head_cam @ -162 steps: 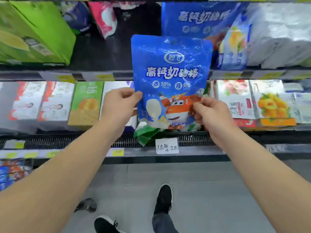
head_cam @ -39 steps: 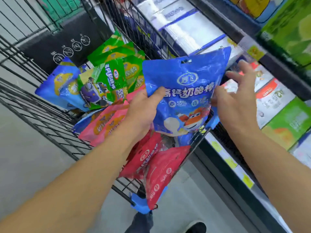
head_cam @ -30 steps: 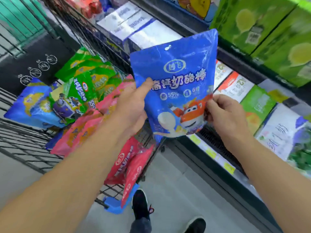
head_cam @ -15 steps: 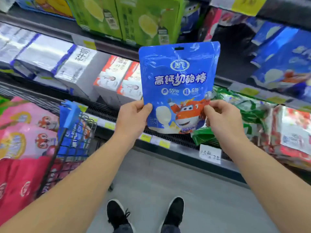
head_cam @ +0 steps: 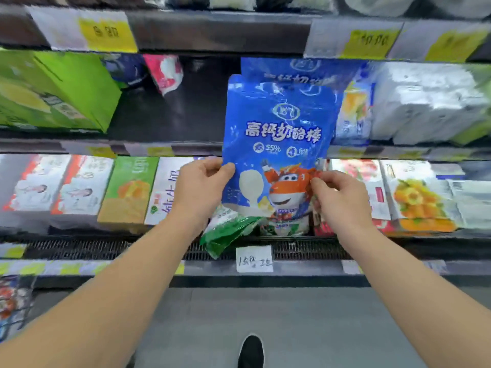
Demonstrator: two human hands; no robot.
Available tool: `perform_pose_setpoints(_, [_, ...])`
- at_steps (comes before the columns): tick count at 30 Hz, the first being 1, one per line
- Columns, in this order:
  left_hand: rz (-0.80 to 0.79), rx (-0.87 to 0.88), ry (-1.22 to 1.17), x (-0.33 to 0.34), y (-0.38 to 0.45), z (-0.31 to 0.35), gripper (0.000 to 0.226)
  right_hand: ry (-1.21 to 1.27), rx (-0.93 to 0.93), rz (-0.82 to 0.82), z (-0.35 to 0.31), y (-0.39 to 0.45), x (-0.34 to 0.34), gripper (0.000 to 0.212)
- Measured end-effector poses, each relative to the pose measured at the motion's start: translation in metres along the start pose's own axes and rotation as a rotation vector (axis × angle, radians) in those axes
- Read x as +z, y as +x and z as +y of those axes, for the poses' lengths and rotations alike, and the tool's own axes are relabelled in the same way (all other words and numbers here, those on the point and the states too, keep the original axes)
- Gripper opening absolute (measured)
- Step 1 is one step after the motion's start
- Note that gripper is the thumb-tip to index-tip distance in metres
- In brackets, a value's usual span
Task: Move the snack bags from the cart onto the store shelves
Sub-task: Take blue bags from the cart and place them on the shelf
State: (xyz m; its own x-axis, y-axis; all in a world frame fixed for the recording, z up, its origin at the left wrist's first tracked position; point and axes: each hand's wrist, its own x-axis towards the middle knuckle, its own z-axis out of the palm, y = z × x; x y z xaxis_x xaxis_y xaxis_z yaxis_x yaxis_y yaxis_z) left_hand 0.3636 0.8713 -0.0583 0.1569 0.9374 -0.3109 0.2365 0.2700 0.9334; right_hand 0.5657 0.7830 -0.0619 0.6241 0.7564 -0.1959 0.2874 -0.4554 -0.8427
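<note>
I am now facing the shelves squarely; half a second ago the cart was still at my left, and it has dropped out of view, so this blue snack bag (head_cam: 279, 144) is done travelling and only needs placing. I am holding it upright in front of the middle shelf (head_cam: 186, 148), my left hand (head_cam: 202, 189) pinching its lower left edge and my right hand (head_cam: 340, 200) pinching the lower right, each grip clamped on the film. It is a glossy pouch with white lettering and an orange cartoon plane, slightly crinkled. Behind its top, matching blue bags (head_cam: 297, 70) are standing, likely its slot. A green bag (head_cam: 228, 235) is sagging over the lower shelf edge below.
</note>
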Motion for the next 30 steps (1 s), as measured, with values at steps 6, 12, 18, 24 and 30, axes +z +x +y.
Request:
perform_pose_setpoints(6, [0.066, 0.045, 0.003, 0.044, 0.030, 0.011, 0.022, 0.111, 0.019, 0.082, 0.002, 0.045, -0.012, 0.017])
perform_pose_setpoints(12, [0.186, 0.116, 0.001, 0.055, 0.059, 0.028, 0.021, 0.239, 0.052, 0.068, -0.012, 0.071, -0.006, 0.019])
perform_pose_setpoints(18, [0.183, 0.159, 0.231, 0.049, 0.081, 0.044, 0.035, 0.223, 0.057, 0.051, -0.026, 0.099, 0.002, 0.019])
perform_pose_setpoints(24, [0.120, 0.069, 0.039, 0.053, 0.088, 0.056, 0.019, 0.251, 0.037, 0.111, -0.033, 0.110, 0.003, 0.022])
perform_pose_setpoints(30, [0.169, 0.064, 0.020, 0.057, 0.105, 0.052, 0.018, 0.272, 0.015, 0.157, -0.037, 0.122, 0.012, 0.026])
